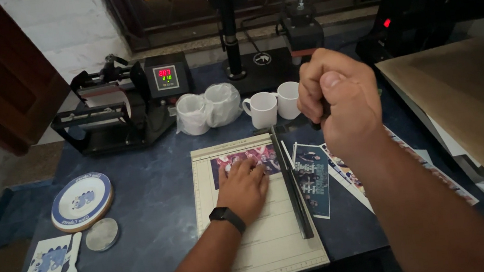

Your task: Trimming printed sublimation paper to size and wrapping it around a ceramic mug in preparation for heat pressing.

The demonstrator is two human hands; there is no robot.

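A beige paper cutter board (268, 238) lies on the dark blue table. My left hand (242, 186), a black watch on its wrist, presses flat on a printed photo sheet (257, 154) at the board's far end. My right hand (337, 101) is raised and closed in a fist around the black handle of the cutter's blade arm (292, 185), which runs along the board's right edge. Cut printed strips (313, 176) lie just right of the blade.
Two white mugs (272, 106) and two plastic-wrapped mugs (207, 108) stand behind the board. A mug heat press (119, 105) with a red digital display sits at back left. A printed plate (81, 201), a metal disc (102, 234) and a spoon (71, 264) lie at left. A flat heat press with brown sheet (474, 99) fills the right.
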